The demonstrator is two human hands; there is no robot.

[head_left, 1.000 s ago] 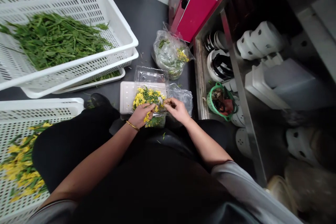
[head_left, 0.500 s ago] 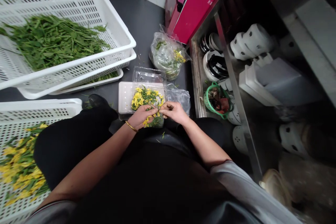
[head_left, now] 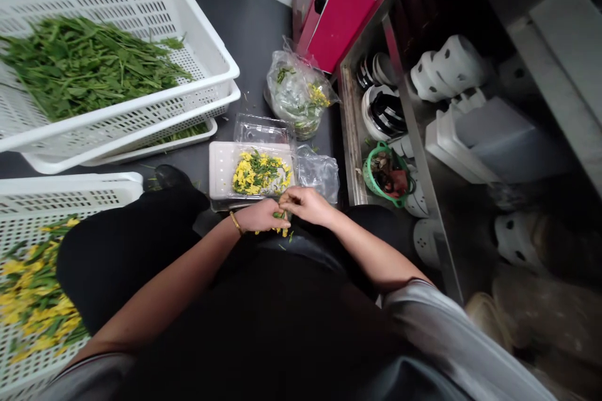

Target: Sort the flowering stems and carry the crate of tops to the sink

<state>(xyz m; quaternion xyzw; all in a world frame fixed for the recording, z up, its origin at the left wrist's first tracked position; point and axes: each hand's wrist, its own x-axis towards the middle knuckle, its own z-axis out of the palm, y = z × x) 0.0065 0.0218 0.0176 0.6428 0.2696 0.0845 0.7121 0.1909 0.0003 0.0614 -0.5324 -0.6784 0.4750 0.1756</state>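
My left hand [head_left: 260, 217] and my right hand [head_left: 305, 205] meet just in front of a white tray [head_left: 222, 169] on the floor. Both are closed on a small bunch of yellow flowers with green stems [head_left: 281, 225], held over my lap. A heap of the same yellow flowers [head_left: 259, 173] lies in the tray. A gold bangle sits on my left wrist.
White crate of green stems [head_left: 84, 69] at upper left, stacked on others. Another white crate with yellow flowers [head_left: 32, 288] at lower left. A clear clamshell box [head_left: 263, 130], two plastic bags [head_left: 296, 91], a pink appliance [head_left: 348, 3] and a steel shelf with white shoes [head_left: 446, 69] stand right.
Both hands have drawn back from the tray toward my lap with a bunch of flowers. The heap in the tray is now uncovered.
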